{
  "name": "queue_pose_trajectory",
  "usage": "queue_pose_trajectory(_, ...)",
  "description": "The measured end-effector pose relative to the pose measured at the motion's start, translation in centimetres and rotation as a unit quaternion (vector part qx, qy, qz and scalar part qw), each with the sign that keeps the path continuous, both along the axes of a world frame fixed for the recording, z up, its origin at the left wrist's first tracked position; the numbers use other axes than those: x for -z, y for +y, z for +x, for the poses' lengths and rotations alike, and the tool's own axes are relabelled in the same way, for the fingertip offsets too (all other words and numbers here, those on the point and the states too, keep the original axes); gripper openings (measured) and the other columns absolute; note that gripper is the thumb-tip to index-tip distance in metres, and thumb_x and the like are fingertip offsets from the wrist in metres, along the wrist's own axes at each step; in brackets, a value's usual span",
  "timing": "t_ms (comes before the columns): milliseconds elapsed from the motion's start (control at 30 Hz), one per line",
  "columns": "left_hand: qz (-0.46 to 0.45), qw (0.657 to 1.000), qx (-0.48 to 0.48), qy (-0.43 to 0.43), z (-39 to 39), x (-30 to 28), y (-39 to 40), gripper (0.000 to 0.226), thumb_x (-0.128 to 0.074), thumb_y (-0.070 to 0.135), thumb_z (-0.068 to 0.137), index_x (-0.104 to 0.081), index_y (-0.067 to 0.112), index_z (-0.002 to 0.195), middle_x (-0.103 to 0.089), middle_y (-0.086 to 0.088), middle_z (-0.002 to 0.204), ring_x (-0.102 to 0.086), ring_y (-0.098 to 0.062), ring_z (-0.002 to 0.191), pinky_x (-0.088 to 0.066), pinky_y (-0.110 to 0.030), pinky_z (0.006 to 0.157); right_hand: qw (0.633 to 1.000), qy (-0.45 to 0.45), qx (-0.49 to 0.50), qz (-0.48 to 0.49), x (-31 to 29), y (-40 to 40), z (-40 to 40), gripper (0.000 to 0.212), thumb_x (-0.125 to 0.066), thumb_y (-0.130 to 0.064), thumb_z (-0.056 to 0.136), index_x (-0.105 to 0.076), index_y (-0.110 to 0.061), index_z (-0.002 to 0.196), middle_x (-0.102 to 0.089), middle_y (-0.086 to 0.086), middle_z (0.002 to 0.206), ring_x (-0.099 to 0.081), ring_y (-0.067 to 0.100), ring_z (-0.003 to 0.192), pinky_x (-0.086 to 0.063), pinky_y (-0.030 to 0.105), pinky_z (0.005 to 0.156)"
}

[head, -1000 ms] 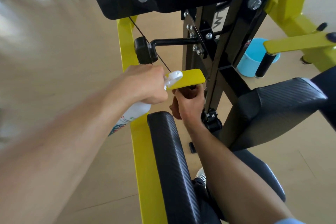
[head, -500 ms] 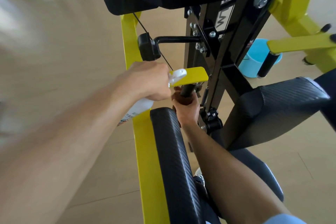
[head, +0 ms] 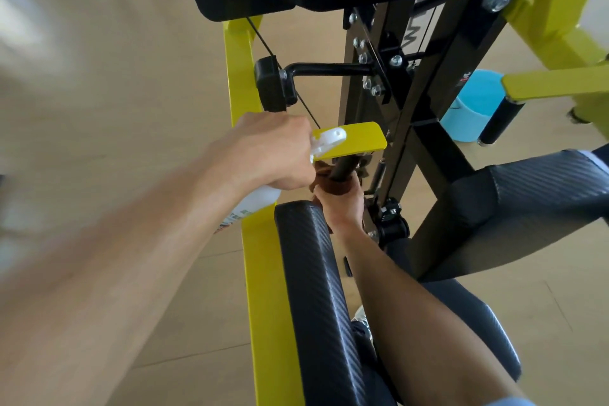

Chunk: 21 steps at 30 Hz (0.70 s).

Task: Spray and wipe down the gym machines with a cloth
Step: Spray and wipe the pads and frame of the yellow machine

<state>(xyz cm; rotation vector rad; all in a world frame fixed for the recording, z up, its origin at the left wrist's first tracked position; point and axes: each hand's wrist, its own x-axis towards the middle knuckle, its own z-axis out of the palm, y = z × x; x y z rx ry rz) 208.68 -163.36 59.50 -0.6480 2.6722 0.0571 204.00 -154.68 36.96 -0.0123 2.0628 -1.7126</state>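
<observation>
Under yellow plate, right hand clutching brown cloth around black handle.

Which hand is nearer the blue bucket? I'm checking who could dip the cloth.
Right. The right hand grips a brown cloth around the black handle, closer to the blue bucket. The left hand, holding the spray bottle, sits farther left.

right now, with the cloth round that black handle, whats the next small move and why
Probably slide the right hand and the brown cloth further along the black handle. The cloth covers only its lower end, under the yellow plate, so the rest looks unwiped. The left hand holds the spray bottle beside it.
</observation>
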Motion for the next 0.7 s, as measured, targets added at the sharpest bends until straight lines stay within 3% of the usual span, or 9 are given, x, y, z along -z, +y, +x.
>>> queue_pose_trajectory(100, 0.006, 1.000, 0.001, -0.004, 0.1, -0.1, 0.1, 0.019, -0.060, 0.023, 0.088, -0.043, 0.020, 0.095, -0.045, 0.001, 0.077, -0.050, -0.024, 0.075, -0.038, -0.034, 0.069, 0.999, 0.038, 0.035, -0.014, -1.8, 0.0, -0.9, 0.039, -0.085, -0.009, 0.079, -0.061, -0.030, 0.102, -0.067, -0.019, 0.088, -0.061, -0.016, 0.073, -0.042, 0.004, 0.067)
queue_pose_trajectory(200, 0.005, 1.000, 0.001, 0.004, -0.1, 0.0, -0.1, 0.018, -0.060, 0.023, 0.088, -0.042, 0.021, 0.092, -0.046, 0.001, 0.077, -0.044, -0.018, 0.065, -0.036, -0.033, 0.067, 0.988, 0.069, 0.102, -0.091, -4.5, 0.3, -2.3, 0.041, -0.085, -0.007, 0.074, -0.063, -0.019, 0.107, -0.073, 0.007, 0.091, -0.073, 0.011, 0.071, -0.057, 0.025, 0.061)
queue_pose_trajectory(233, 0.007, 1.000, 0.001, 0.003, 0.0, 0.1, -0.1, 0.018, -0.059, 0.023, 0.088, -0.041, 0.021, 0.090, -0.046, 0.001, 0.077, -0.043, -0.017, 0.064, -0.036, -0.033, 0.066, 0.986, 0.082, 0.106, -0.103, -4.8, 0.3, -2.5, 0.043, -0.083, -0.004, 0.074, -0.062, -0.014, 0.110, -0.072, 0.008, 0.089, -0.072, 0.011, 0.067, -0.057, 0.026, 0.057)
queue_pose_trajectory(333, 0.004, 1.000, 0.000, 0.005, -0.1, 0.3, -0.2, 0.026, -0.059, 0.023, 0.088, -0.035, 0.022, 0.078, -0.047, 0.000, 0.077, -0.042, -0.017, 0.063, -0.036, -0.034, 0.067, 0.983, 0.102, 0.120, -0.098, -4.1, 0.2, -2.5, 0.042, -0.078, 0.010, 0.079, -0.057, -0.006, 0.112, -0.068, -0.009, 0.071, -0.064, -0.002, 0.053, -0.049, 0.014, 0.049)
queue_pose_trajectory(467, -0.006, 1.000, -0.008, 0.001, -0.2, 0.6, -0.2, 0.030, -0.059, 0.022, 0.088, -0.033, 0.022, 0.074, -0.045, -0.001, 0.078, -0.040, -0.016, 0.062, -0.036, -0.035, 0.067, 0.996, 0.048, 0.074, -0.024, -1.8, -0.3, -1.1, 0.043, -0.083, -0.004, 0.083, -0.057, -0.016, 0.116, -0.056, -0.022, 0.083, -0.057, -0.023, 0.063, -0.042, -0.001, 0.061)
queue_pose_trajectory(533, -0.006, 1.000, -0.011, 0.001, -0.2, 0.6, -0.1, 0.030, -0.060, 0.022, 0.088, -0.033, 0.022, 0.074, -0.046, -0.001, 0.078, -0.040, -0.017, 0.062, -0.036, -0.035, 0.067, 0.999, 0.026, 0.047, 0.004, -1.5, -0.3, 0.1, 0.045, -0.086, -0.015, 0.081, -0.061, -0.024, 0.117, -0.061, -0.019, 0.087, -0.062, -0.011, 0.075, -0.056, 0.021, 0.082)
queue_pose_trajectory(600, -0.007, 1.000, -0.010, 0.002, -0.1, 0.5, -0.1, 0.031, -0.060, 0.023, 0.088, -0.032, 0.023, 0.074, -0.046, -0.001, 0.077, -0.041, -0.016, 0.062, -0.036, -0.034, 0.065, 0.999, 0.021, 0.045, 0.011, -2.1, -0.3, 0.6, 0.043, -0.087, -0.018, 0.078, -0.063, -0.024, 0.114, -0.069, -0.011, 0.094, -0.066, 0.008, 0.087, -0.057, 0.043, 0.093)
queue_pose_trajectory(633, -0.007, 1.000, -0.010, -0.001, -0.1, 0.4, 0.0, 0.031, -0.060, 0.023, 0.089, -0.033, 0.022, 0.074, -0.047, -0.001, 0.077, -0.042, -0.017, 0.062, -0.035, -0.033, 0.063, 0.998, 0.015, 0.054, -0.001, -2.8, -0.3, 0.3, 0.042, -0.086, -0.015, 0.079, -0.063, -0.022, 0.113, -0.070, -0.008, 0.094, -0.067, 0.012, 0.086, -0.058, 0.043, 0.091)
queue_pose_trajectory(700, -0.002, 1.000, -0.010, -0.004, 0.0, 0.4, 0.2, 0.030, -0.060, 0.022, 0.089, -0.034, 0.022, 0.074, -0.049, -0.001, 0.077, -0.043, -0.017, 0.062, -0.033, -0.032, 0.059, 0.993, 0.010, 0.094, -0.067, -4.8, -0.2, -1.0, 0.039, -0.082, -0.003, 0.082, -0.060, -0.013, 0.113, -0.069, -0.004, 0.082, -0.067, 0.009, 0.064, -0.060, 0.033, 0.063)
